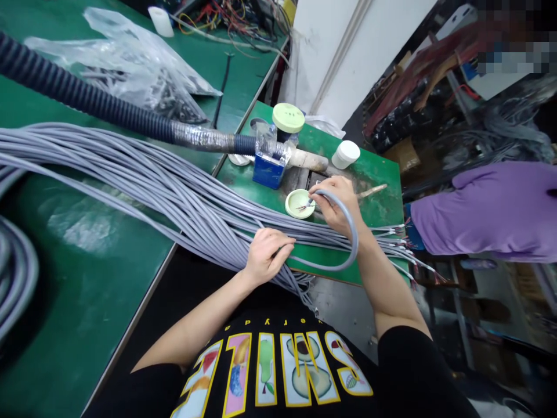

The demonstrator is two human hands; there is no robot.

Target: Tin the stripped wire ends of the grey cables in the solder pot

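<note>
My right hand (334, 203) pinches a grey cable (353, 232) near its stripped end. The bare wires of that end point into a small pale green dish (294, 205), over its inside; whether they touch it I cannot tell. From my right hand the cable loops down and back toward my left hand (268, 255). My left hand lies on the near side of a thick bundle of grey cables (191, 197), its fingers curled round cable there; its fingertips are partly hidden. At the right, the bundle's stripped ends (409, 249) hang past the table edge.
A ribbed black hose (87, 93) ends in a pale nozzle (308, 159) beside a blue box (268, 170). Nearby stand a green-lidded jar (288, 119) and a white tub (346, 154). A plastic bag (143, 69) lies behind. A person in purple (487, 215) is at the right.
</note>
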